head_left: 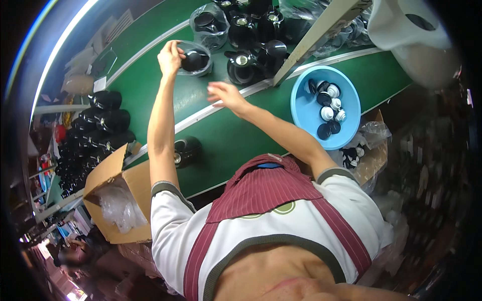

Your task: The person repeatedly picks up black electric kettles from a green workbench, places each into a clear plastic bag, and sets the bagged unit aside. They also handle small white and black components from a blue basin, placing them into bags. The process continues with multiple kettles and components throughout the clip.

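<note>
Left hand [170, 57] pinching the clear bag [197, 59] around a black pot, up over the green bench [226, 135]; right hand [227, 95] open, empty, just beside. Thin, slippery film, light rigid load: best held at the bag's rim, not the sagging middle

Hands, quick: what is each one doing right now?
Left hand: closed on the clear plastic bag around a black pot.
Right hand: open, holding nothing, above the green table.

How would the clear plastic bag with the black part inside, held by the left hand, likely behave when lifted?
The clear plastic bag looks thin and crinkled, so probably floppy and slippery. The black part inside seems rigid and rounded; its weight would likely make the bag sag. The left hand grips only the rim, so it may swing.
</note>
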`<state>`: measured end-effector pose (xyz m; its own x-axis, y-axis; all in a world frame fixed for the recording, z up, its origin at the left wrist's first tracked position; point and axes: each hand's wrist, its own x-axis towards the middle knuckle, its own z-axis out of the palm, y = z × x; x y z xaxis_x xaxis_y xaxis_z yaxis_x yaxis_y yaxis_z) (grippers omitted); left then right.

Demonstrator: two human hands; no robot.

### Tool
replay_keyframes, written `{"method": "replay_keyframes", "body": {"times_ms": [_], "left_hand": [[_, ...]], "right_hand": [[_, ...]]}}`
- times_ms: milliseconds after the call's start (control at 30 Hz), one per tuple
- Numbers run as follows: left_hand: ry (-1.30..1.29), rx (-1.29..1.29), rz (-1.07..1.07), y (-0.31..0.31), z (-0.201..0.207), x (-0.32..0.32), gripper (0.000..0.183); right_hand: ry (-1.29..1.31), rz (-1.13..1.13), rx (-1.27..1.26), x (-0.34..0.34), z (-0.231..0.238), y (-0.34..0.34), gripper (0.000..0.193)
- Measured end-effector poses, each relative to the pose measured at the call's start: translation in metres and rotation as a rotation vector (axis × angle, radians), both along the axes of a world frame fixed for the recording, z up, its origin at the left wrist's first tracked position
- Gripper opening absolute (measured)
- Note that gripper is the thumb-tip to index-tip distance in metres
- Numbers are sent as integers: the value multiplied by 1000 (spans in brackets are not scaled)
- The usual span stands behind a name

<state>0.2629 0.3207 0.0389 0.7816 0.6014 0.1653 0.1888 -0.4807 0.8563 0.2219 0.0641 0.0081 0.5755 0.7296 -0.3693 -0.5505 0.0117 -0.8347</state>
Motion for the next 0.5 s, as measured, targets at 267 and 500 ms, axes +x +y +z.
{"method": "replay_keyframes", "body": {"times_ms": [267,500], "left_hand": [[-231,163,-192,-157,-42,-20,21],[-55,-855,-196,-289,-119,39,61]], "right_hand": [[-812,-841,-795,52,-81,-280,27],[-1476,-85,-1240,155,-116,-324,61]]}}
